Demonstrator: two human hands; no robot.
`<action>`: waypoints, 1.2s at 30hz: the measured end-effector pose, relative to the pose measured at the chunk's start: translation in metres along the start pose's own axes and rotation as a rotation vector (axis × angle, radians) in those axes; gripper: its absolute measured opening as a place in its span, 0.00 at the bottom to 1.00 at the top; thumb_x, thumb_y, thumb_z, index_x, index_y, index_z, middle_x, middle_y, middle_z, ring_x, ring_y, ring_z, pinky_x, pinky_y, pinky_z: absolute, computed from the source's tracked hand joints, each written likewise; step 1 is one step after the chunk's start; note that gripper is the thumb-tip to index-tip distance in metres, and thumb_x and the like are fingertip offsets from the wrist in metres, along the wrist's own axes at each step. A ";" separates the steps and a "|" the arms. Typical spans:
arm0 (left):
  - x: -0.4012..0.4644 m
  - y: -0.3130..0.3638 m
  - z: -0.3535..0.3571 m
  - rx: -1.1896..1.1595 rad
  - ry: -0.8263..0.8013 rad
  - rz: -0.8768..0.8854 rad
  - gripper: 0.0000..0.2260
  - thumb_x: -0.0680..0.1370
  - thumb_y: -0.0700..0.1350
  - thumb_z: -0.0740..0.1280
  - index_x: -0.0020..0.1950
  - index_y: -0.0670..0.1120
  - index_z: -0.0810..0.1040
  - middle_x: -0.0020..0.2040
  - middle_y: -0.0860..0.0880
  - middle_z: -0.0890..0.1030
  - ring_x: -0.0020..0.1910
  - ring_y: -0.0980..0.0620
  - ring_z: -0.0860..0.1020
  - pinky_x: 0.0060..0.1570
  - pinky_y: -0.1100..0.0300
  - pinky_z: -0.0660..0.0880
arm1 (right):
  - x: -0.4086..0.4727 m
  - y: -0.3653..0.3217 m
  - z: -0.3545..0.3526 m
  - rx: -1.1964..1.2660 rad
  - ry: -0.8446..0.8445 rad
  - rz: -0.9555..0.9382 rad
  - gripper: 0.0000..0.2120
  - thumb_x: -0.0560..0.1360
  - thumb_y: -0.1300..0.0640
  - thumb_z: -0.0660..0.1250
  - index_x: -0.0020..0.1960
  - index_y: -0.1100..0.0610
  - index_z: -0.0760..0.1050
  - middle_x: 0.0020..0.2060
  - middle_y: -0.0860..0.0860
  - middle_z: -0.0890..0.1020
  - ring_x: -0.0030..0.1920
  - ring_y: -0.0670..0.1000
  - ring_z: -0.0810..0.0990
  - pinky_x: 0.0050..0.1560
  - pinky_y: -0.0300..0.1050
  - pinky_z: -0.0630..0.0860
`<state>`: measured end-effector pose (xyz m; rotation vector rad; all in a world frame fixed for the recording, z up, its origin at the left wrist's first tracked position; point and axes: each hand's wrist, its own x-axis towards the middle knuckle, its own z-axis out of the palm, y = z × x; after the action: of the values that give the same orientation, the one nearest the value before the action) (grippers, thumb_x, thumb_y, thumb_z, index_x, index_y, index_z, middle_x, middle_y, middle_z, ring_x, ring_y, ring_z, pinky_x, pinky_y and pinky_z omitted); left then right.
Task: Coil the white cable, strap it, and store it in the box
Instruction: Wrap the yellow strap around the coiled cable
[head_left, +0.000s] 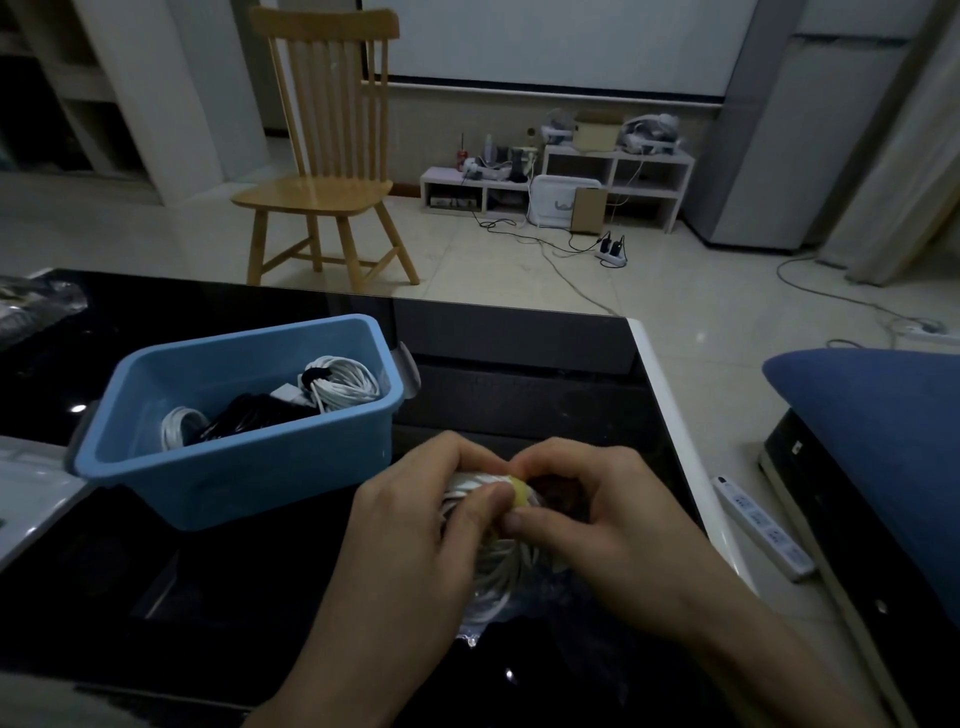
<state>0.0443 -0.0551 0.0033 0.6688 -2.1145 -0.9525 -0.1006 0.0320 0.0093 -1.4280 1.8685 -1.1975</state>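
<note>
My left hand (415, 525) grips the coiled white cable (493, 571); my right hand (597, 519) pinches the yellow strap (519, 491) above it. I should pull it snug before reaching left to the box (234, 467).

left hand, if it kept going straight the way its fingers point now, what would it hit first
The left hand points up and right, gripping the white cable. It would likely meet the right hand first, already touching at the yellow strap.

Past my black table (519, 374) stands a wooden chair (324, 156). A power strip (763, 527) lies on the floor at my right (beside a blue cushion (872, 415)); low white shelves (561, 182) line the wall.
</note>
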 end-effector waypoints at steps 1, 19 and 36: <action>0.000 0.000 0.000 -0.001 -0.001 0.004 0.03 0.77 0.46 0.70 0.44 0.53 0.80 0.41 0.57 0.84 0.43 0.60 0.82 0.41 0.62 0.77 | 0.000 0.000 -0.001 0.042 -0.015 0.014 0.06 0.72 0.59 0.75 0.48 0.52 0.83 0.41 0.49 0.86 0.43 0.45 0.85 0.43 0.40 0.78; 0.006 -0.005 -0.006 -0.437 -0.064 -0.311 0.02 0.74 0.41 0.71 0.42 0.46 0.84 0.40 0.44 0.85 0.38 0.52 0.83 0.39 0.54 0.79 | 0.001 -0.003 -0.002 0.549 -0.069 0.161 0.14 0.69 0.70 0.72 0.54 0.64 0.82 0.47 0.61 0.87 0.49 0.60 0.87 0.53 0.51 0.83; 0.009 -0.001 -0.001 -0.728 0.029 -0.606 0.05 0.75 0.38 0.70 0.45 0.36 0.83 0.46 0.31 0.83 0.39 0.42 0.80 0.41 0.51 0.77 | -0.002 -0.011 0.015 0.263 0.058 -0.029 0.20 0.64 0.68 0.79 0.42 0.53 0.71 0.40 0.61 0.84 0.38 0.60 0.84 0.41 0.61 0.82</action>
<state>0.0400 -0.0620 0.0069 0.9228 -1.3687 -1.8883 -0.0823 0.0280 0.0105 -1.2917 1.6593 -1.4526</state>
